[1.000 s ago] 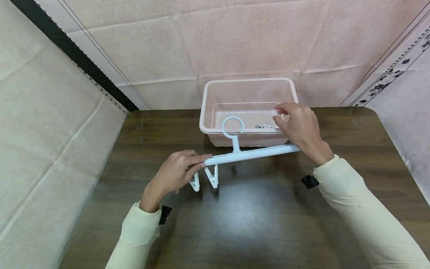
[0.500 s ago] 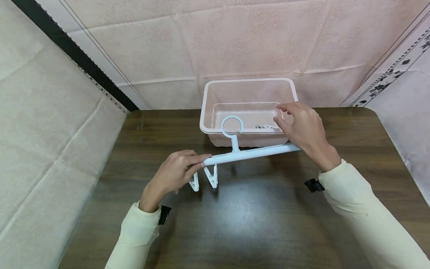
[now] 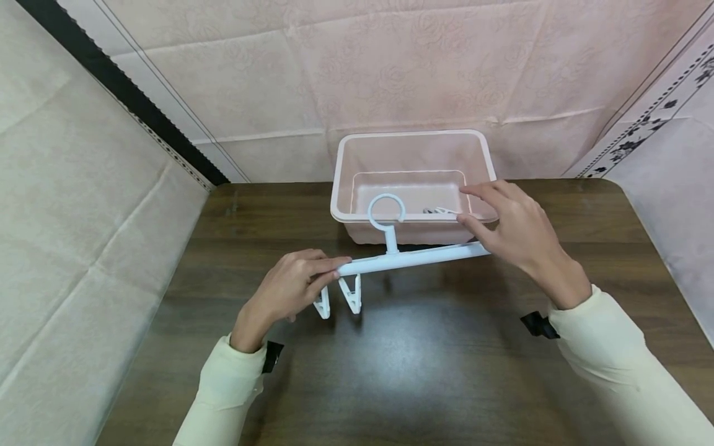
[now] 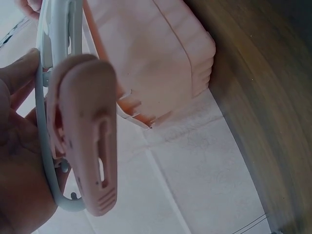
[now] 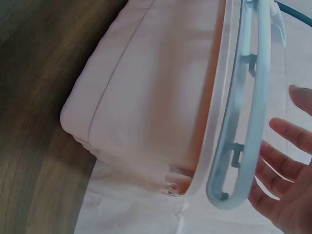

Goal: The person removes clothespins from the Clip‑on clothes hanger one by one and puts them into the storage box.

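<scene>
- White plastic hanger hangs level over the table, just in front of the tub, its ring standing up against the tub's near wall.
- Left hand has the hanger's left end, fingers curled round the bar, thumb side on top.
- Two clips dangle from the bar right beside that hand, close together, tips pointing down at the wood.
- From the left wrist view, one clip fills the frame, pinkish in this light, hooked in the hanger's frame with the palm pressed behind it.
- Right hand is spread wide, fingers straight, gripping nothing; it hovers at the bar's right end, fingertips over the tub's near right corner.
- The right wrist view shows the bar's rounded end running along the tub's rim, open fingers just beside it; whether they touch the bar is hard to tell.
- Inside the tub, by the right hand's fingertips, lie small pale bits, too small to tell apart.
- Pale yellow sleeves cover both arms, each with a black strap at the wrist.
- Pink rose-patterned cloth hangs behind the tub.
</scene>
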`<state>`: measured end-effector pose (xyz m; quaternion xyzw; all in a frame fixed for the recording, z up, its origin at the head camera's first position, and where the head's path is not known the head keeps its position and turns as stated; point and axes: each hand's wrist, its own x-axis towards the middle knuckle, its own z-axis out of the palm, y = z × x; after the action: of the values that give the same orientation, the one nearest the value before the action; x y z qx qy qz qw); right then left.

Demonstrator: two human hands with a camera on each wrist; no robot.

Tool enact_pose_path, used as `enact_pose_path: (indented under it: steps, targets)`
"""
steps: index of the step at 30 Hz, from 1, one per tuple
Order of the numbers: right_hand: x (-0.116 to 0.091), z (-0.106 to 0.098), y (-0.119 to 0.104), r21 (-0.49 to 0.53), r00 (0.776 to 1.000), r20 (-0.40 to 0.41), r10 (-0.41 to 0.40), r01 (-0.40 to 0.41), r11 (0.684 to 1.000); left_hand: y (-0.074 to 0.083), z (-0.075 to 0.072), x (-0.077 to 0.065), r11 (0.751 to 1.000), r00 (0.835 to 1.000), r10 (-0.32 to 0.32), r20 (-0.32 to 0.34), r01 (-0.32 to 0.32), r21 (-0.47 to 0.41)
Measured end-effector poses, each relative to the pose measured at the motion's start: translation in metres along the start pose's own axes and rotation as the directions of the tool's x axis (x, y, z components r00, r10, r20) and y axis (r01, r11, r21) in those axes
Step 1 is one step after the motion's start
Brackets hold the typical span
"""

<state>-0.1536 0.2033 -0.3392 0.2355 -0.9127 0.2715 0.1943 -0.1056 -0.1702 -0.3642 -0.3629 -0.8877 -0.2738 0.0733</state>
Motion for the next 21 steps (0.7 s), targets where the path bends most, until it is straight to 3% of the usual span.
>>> enact_pose_path:
  steps: [21]
  targets:
    - [-0.039,-0.002,-0.018,-0.009,0.989,0.081,-0.122,0.123,0.992,0.006,0.001,0.001,1.000,0.999,-0.007,0.041,0.007,-0.015]
